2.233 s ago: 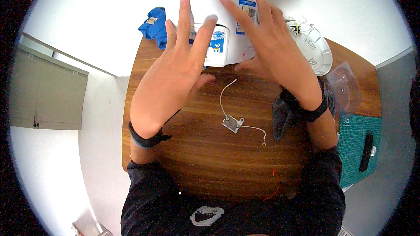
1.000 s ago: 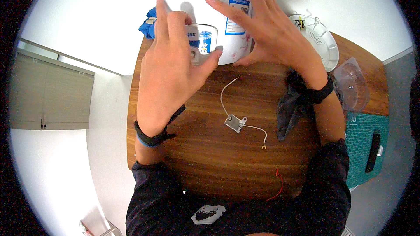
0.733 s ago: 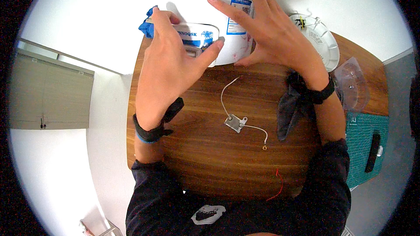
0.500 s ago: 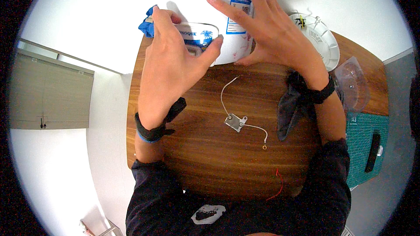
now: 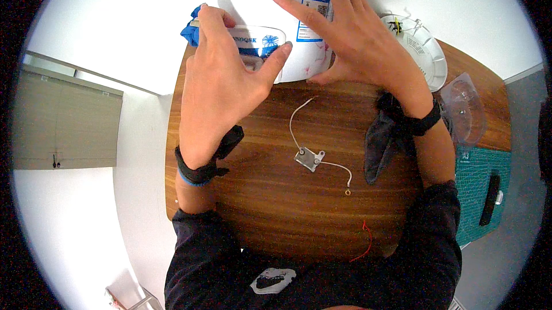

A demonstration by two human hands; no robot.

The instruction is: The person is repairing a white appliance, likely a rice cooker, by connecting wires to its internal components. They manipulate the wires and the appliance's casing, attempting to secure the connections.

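A white rounded appliance (image 5: 259,8) with a blue-edged label (image 5: 314,17) and faint pink patterning lies at the far side of the table. My left hand (image 5: 221,74) is closed around its glossy white-and-blue panel (image 5: 259,37), thumb at one side and fingers at the other. My right hand (image 5: 362,45) wraps the right side, its thumb by the lower edge and its fingers stretched across the body. A crumpled blue thing (image 5: 190,31) shows beyond my left fingers. Nearer me lies a small metal part (image 5: 309,159) with two white wires.
Right of the appliance stands a white round plastic base (image 5: 425,57) with wires. Beside it are a clear plastic container (image 5: 464,109) and a green cutting mat (image 5: 474,186). A dark cloth (image 5: 379,146) lies by my right wrist, a thin red wire (image 5: 369,241) near the front edge.
The appliance and panel have shifted very slightly up and left with my left hand. My right hand stays nearly still.
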